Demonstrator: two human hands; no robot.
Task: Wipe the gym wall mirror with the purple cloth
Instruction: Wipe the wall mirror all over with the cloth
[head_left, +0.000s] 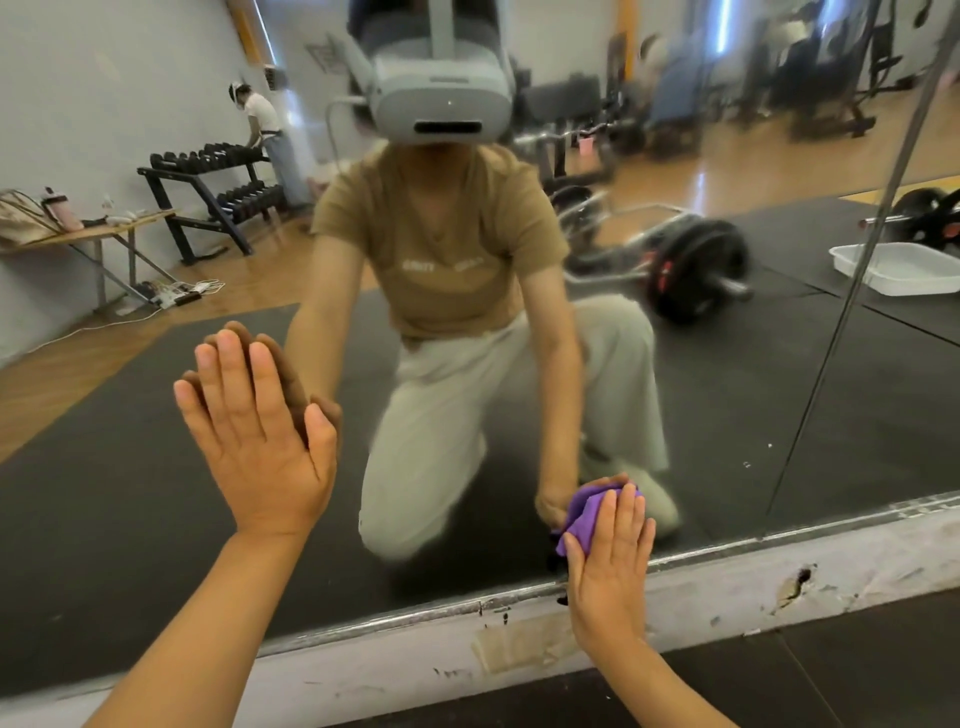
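Note:
The wall mirror (779, 405) fills most of the view, its lower metal edge running just above a white baseboard. My left hand (260, 441) lies flat against the glass at the left, fingers straight and pointing up. Low on the mirror near its bottom edge, my right hand (610, 561) presses the crumpled purple cloth (589, 512) onto the glass with straight fingers. Most of the cloth is hidden under the palm; only its upper left part shows.
The scuffed white baseboard (779, 582) runs under the mirror, above dark floor matting (831, 675). A seam (841, 322) splits the mirror panels at the right. Reflected in the glass are a kneeling person with a headset, a barbell, a dumbbell rack, a white tub and a table.

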